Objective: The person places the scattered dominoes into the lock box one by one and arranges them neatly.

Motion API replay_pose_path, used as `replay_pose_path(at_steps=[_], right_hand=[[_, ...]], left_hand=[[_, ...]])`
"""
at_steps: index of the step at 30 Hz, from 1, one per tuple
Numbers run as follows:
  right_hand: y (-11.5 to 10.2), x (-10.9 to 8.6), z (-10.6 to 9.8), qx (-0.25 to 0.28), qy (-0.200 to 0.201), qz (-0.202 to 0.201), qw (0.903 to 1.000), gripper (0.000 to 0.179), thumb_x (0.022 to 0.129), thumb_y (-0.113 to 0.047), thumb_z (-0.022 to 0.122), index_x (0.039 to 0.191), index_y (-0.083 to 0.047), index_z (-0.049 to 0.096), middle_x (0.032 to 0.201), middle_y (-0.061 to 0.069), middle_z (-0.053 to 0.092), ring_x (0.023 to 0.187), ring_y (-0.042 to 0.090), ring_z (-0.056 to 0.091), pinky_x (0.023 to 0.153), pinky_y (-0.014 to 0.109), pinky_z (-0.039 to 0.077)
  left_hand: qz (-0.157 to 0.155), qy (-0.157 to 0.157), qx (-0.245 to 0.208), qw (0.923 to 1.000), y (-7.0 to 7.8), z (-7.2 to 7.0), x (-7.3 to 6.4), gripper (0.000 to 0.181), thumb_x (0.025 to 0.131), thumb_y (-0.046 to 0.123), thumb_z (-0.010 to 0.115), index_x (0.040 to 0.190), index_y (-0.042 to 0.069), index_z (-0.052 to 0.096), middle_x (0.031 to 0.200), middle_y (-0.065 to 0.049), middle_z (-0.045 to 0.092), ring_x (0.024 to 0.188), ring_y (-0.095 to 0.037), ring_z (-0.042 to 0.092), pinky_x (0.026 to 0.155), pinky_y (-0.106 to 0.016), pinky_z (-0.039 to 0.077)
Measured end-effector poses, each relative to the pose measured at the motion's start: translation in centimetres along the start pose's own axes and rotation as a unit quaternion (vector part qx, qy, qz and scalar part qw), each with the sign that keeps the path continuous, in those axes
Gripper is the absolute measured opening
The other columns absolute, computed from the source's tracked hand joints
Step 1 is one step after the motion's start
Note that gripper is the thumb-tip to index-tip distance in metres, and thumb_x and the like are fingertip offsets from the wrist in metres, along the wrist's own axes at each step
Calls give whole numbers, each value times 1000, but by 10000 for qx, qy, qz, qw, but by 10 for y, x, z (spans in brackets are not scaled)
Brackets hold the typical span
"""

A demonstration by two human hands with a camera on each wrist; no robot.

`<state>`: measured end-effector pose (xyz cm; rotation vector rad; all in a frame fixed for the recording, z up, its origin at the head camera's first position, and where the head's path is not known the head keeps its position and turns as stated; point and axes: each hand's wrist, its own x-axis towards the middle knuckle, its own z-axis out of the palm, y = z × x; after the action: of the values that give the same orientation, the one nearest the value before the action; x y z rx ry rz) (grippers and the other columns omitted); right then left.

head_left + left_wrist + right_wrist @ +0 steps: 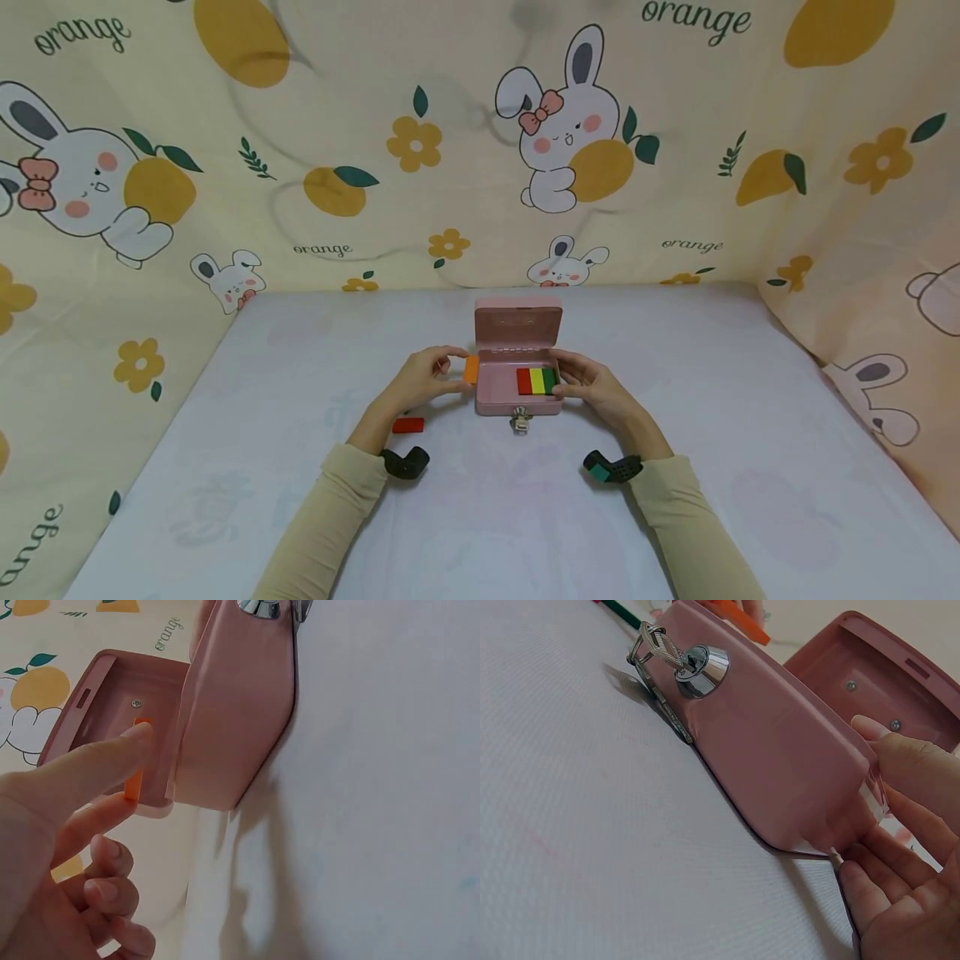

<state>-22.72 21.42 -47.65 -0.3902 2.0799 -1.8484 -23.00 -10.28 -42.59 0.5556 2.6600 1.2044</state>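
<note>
A pink metal cash box (498, 408) stands with its lid (517, 327) raised, and keys (521, 421) hang from its front lock. Inside, red (523, 382), yellow (537, 382) and green (550, 382) blocks stand side by side toward the right. My left hand (422, 379) pinches an orange block (471, 369) between thumb and index finger, at the box's left rim. At the opposite end, my right hand (596, 387) holds the box's right wall, its thumb (919, 761) over the rim and fingers along the outside.
A red block (408, 425) lies on the white tabletop (480, 517) beside my left wrist. Behind the table hangs a printed cloth (450, 192) with rabbits and oranges. Both wrists wear black camera mounts, the left one (407, 463) and the right one (611, 467).
</note>
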Motion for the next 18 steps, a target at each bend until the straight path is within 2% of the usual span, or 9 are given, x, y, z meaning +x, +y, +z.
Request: replay_pose_path(at_steps=[7,18], right_hand=[[-2,0,1,-8,43,107,9999,68,90,-9,66,149,-6,33,159,16,25,150,33,22,109,25,31],[-3,-1,2,-18,62,88,9999,67,90,-8,65,149,-7,33,159,16,26,149,34,22,106,22,33]], left_hand=[[243,88,67,9996,2,4,0,48,79,23,79,122,8,63,77,-1,42,74,-13,41,66,-22,32],[146,238,-75,9996,8,14,2,50,78,26,80,123,9,63,79,-2,44,77,-14,42,67,-23,31]])
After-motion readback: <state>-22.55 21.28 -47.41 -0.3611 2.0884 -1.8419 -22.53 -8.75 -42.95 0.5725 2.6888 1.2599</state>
